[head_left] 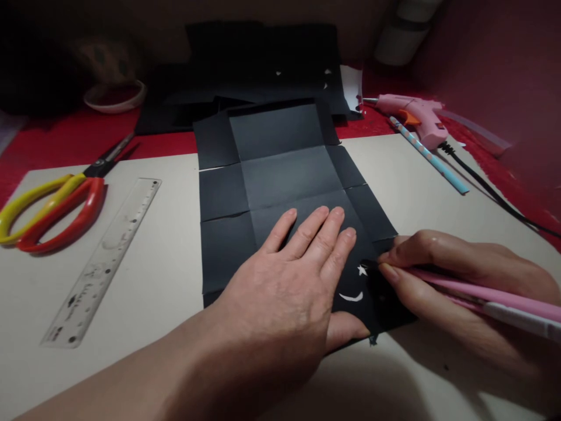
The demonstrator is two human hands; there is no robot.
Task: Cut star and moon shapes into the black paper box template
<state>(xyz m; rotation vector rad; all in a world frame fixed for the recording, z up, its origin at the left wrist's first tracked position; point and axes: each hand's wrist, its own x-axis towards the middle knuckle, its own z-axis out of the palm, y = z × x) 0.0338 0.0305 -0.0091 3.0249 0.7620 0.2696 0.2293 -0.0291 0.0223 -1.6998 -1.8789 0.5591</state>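
Observation:
A creased sheet of black card (pixel 289 175), with slits along its sides, lies on the pale board. My left hand (pixel 298 275) rests flat on it with fingers stretched out. Just right of those fingers, a small white star (pixel 362 271) and a white crescent (pixel 352 297) show in the card, apparently cut through. My right hand (pixel 442 275) is closed in a pinch around a slim pink craft knife (pixel 495 298). Its tip is at the right edge of the star, dark against the card and hard to make out.
On the left lie scissors (pixel 83 204) with yellow and red handles and a clear ruler (pixel 105 263). A pink glue gun (pixel 416 111) and a blue dotted stick (pixel 429 155) lie at right. Behind are more black card (pixel 263 58) and a tape roll (pixel 114 106).

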